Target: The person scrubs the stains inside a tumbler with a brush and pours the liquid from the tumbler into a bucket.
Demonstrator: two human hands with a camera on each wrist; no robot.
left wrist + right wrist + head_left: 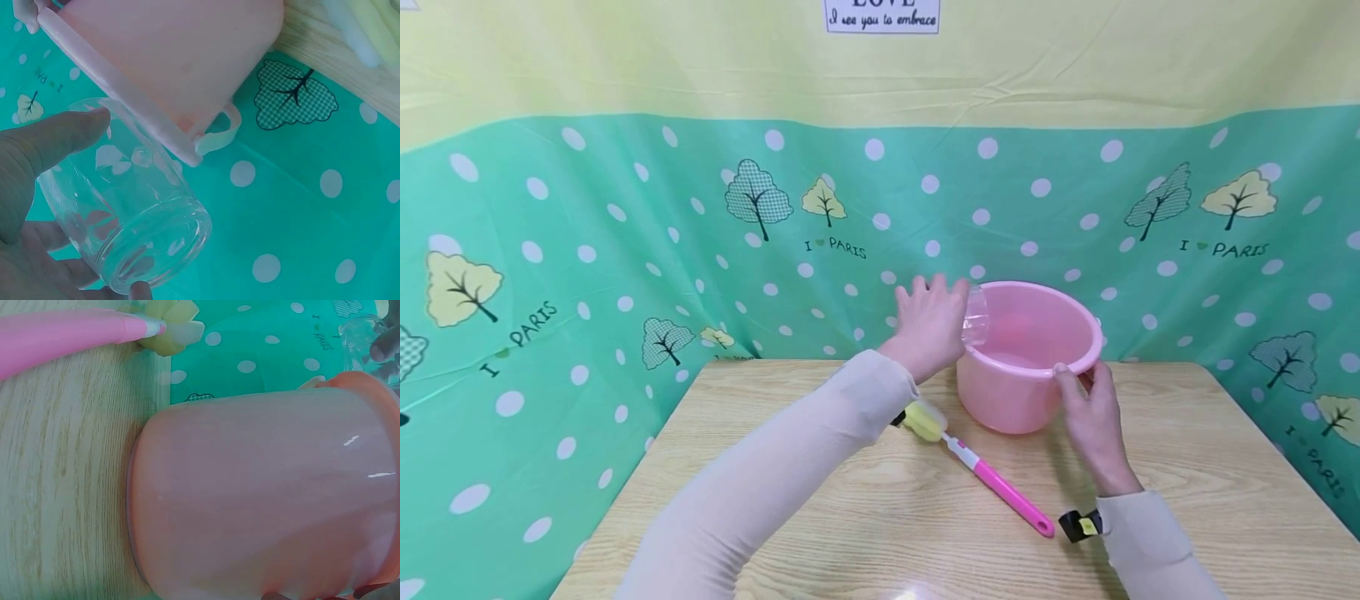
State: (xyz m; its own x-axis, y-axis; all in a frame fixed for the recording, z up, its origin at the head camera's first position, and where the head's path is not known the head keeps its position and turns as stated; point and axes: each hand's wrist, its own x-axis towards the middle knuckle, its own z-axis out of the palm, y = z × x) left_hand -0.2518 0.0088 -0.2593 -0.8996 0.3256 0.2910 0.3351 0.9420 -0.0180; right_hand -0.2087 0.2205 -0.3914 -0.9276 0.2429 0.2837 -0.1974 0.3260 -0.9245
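Observation:
My left hand grips a clear patterned glass, thumb on one side and fingers round the other. The glass lies tipped over the left rim of a pink bucket, its mouth toward the inside and its base outward in the left wrist view. With the thumb over the near right rim, my right hand holds the bucket, which sits on the table slightly tilted. A brush with a pink handle and yellow sponge head lies in front of the bucket, its head partly under my left forearm.
The wooden table has a polka-dot cloth hanging close behind it and along both sides. A small loop handle juts from the bucket's left side. A black wrist camera is at my right cuff.

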